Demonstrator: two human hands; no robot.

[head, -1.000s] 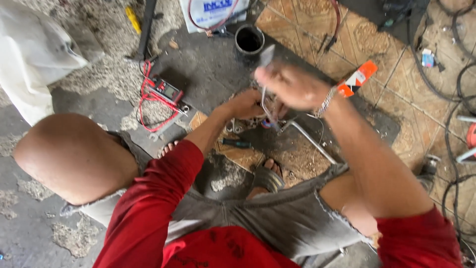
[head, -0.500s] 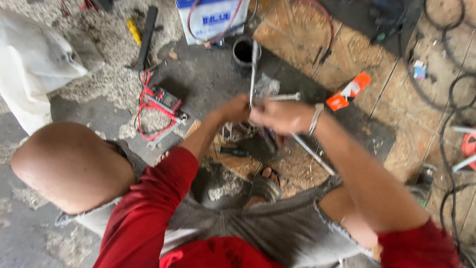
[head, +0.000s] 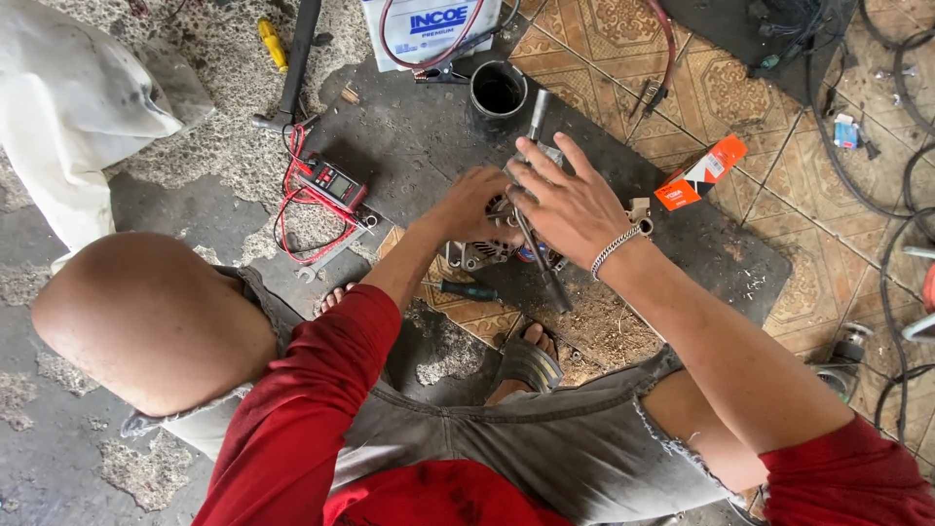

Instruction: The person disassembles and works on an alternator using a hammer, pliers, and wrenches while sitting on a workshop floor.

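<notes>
My left hand [head: 474, 207] grips a metal alternator-like part [head: 484, 253] that sits on the dark floor mat [head: 409, 146] between my feet. My right hand [head: 568, 202], with a chain bracelet on the wrist, lies flat on top of the part with its fingers spread. A long metal bar tool [head: 539, 109] runs under that palm, from near the black cup [head: 499, 91] down towards my sandalled foot [head: 526, 362]. Most of the part is hidden by both hands.
A red multimeter [head: 336, 183] with red leads and a spanner [head: 331, 255] lie to the left. A dark-handled screwdriver [head: 467, 289] lies by my foot. A white battery [head: 429, 24], an orange box [head: 699, 173], a white cloth [head: 68, 107] and cables [head: 891, 146] ring the spot.
My right hand held the bar tool raised above the part; it has come down and now lies flat with fingers spread. My left hand stayed on the part.
</notes>
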